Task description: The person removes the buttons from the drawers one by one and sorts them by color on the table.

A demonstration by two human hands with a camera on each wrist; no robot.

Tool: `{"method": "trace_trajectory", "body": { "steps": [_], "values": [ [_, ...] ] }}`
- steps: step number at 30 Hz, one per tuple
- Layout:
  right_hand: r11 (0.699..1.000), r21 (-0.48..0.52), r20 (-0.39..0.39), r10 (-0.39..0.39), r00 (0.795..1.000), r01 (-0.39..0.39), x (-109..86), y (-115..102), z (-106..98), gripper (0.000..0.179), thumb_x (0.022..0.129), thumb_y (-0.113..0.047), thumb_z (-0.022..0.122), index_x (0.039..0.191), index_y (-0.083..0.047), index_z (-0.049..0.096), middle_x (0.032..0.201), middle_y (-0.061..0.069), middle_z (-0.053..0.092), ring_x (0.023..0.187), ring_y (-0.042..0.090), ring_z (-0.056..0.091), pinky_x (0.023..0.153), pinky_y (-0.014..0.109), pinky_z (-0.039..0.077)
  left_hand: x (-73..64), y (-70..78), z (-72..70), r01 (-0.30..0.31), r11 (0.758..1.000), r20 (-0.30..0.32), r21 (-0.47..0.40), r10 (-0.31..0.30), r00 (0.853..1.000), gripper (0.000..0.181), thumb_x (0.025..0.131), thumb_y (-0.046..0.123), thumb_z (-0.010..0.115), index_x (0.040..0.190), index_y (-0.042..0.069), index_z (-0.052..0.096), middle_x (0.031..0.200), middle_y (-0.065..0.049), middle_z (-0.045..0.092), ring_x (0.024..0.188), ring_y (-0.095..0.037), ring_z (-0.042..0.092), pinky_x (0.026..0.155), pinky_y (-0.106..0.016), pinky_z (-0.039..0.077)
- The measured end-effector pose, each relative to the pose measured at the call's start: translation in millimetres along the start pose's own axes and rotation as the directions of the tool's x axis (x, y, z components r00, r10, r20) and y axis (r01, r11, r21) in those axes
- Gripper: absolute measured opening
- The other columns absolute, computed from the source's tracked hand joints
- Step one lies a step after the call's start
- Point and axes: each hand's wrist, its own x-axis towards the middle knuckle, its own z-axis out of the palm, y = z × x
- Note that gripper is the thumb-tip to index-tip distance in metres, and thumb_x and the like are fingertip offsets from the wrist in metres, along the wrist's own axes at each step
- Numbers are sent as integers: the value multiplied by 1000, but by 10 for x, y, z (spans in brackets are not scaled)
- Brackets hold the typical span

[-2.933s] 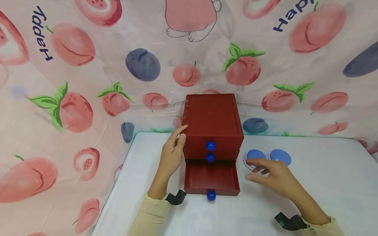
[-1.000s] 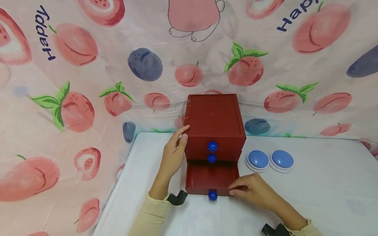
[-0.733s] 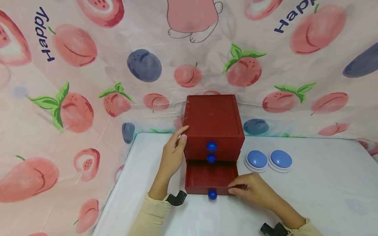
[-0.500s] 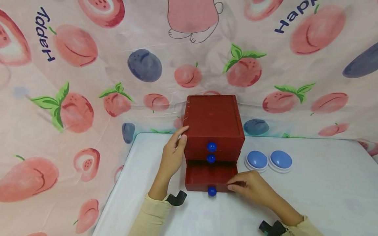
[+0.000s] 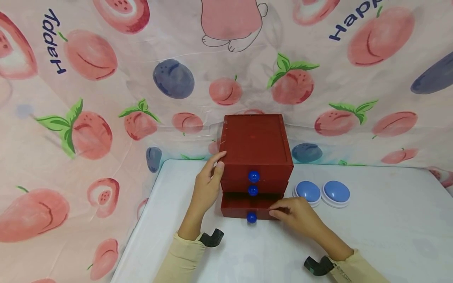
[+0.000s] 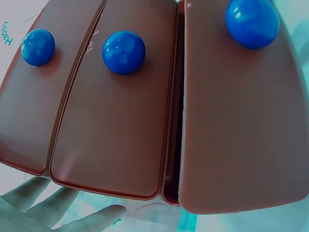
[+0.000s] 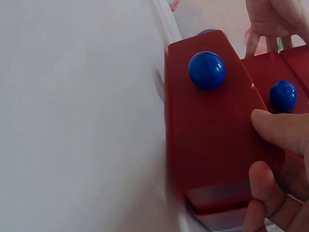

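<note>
A dark red three-drawer cabinet (image 5: 253,139) stands at the back of the table. Its bottom drawer (image 5: 235,212) sticks partly out, while the two above it sit closed. Each drawer front carries a round blue knob (image 5: 251,217). My left hand (image 5: 206,185) rests against the cabinet's left side, its fingers (image 6: 50,205) extended along the wall. At the drawer's right front corner, my right hand (image 5: 299,215) pinches the front panel's top edge, thumb (image 7: 277,130) on the front face and forefinger over the rim. In the head view, the right fingers cover that corner.
Two blue dome buttons with white bases stand right of the cabinet: a nearer one (image 5: 308,191) close behind my right hand, another (image 5: 336,192) beside it. A fruit-print cloth (image 5: 226,70) hangs behind the white table (image 5: 255,255).
My right hand has come from beside the blue buttons to the bottom drawer's front. The drawer has since slid partway inward with it. My left hand stays at the cabinet's side.
</note>
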Motion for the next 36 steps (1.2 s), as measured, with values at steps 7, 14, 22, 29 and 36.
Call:
{"method": "trace_trajectory", "body": {
  "steps": [7, 14, 22, 29, 36],
  "values": [
    [999, -20, -40, 24, 999, -25, 49, 33, 10, 7, 88, -19, 81, 95, -22, 82, 86, -13, 76, 73, -1, 61, 64, 20, 54, 2, -19, 2, -10, 1000, 6, -6, 10, 1000, 39, 109, 42, 46, 147, 37, 52, 155, 6, 49, 134, -25, 59, 112, -54, 45],
    [998, -52, -90, -24, 996, 20, 85, 79, 36, 8, 86, -17, 83, 93, -23, 82, 86, -11, 77, 72, -2, 61, 62, 20, 53, -1, -18, 2, -3, 1000, 2, 0, 3, 1000, 39, 109, 42, 45, 146, 36, 53, 154, 5, 50, 134, -26, 59, 112, -55, 45],
    [996, -94, -85, -3, 996, -5, 82, 26, 7, 14, 85, -20, 84, 99, -20, 81, 89, -6, 76, 69, 0, 56, 59, 19, 50, 6, -13, -1, 0, 1000, 2, 6, 0, 1000, 39, 109, 43, 44, 147, 37, 52, 154, 6, 49, 135, -25, 58, 113, -54, 45],
    [989, -145, -174, -23, 985, -3, 47, -172, -86, 24, 82, -27, 87, 104, -19, 80, 87, -9, 73, 65, 0, 53, 55, 18, 47, 2, -7, -1, -2, 1000, 0, 12, 2, 1000, 39, 109, 43, 44, 147, 37, 52, 155, 6, 49, 135, -25, 58, 113, -54, 44],
    [997, -2, -93, -71, 993, 71, 34, -349, -20, 29, 83, -30, 86, 109, -18, 79, 85, -17, 71, 68, -2, 55, 59, 19, 52, 0, -5, -3, -3, 1000, 0, 13, 3, 1000, 38, 109, 43, 44, 147, 38, 52, 155, 6, 49, 135, -25, 58, 113, -54, 45]
  ]
}}
